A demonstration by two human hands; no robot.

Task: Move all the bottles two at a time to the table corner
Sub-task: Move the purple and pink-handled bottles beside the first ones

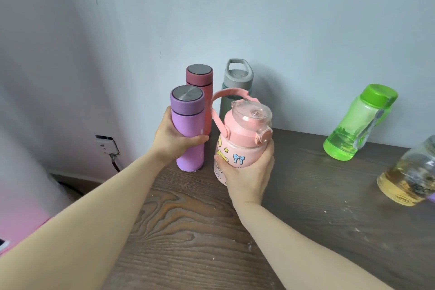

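Note:
My left hand [173, 138] grips a purple flask [188, 122] with a steel lid; its base is on or just above the wooden table [188, 231] near the far left corner. My right hand [247, 172] holds a pink bottle [244, 134] with a carry handle and cartoon stickers, right beside the purple one. Behind them, against the wall, stand a red flask [201, 77] and a grey-lidded teal bottle [236, 85]. Further right stand a green bottle [360, 122] and a clear bottle with yellow liquid [409, 174], cut off by the frame edge.
The wall runs close behind the table. The table's left edge drops off just left of the purple flask; a wall socket [107, 145] with a cable sits below it. A pink surface [21, 226] lies at lower left.

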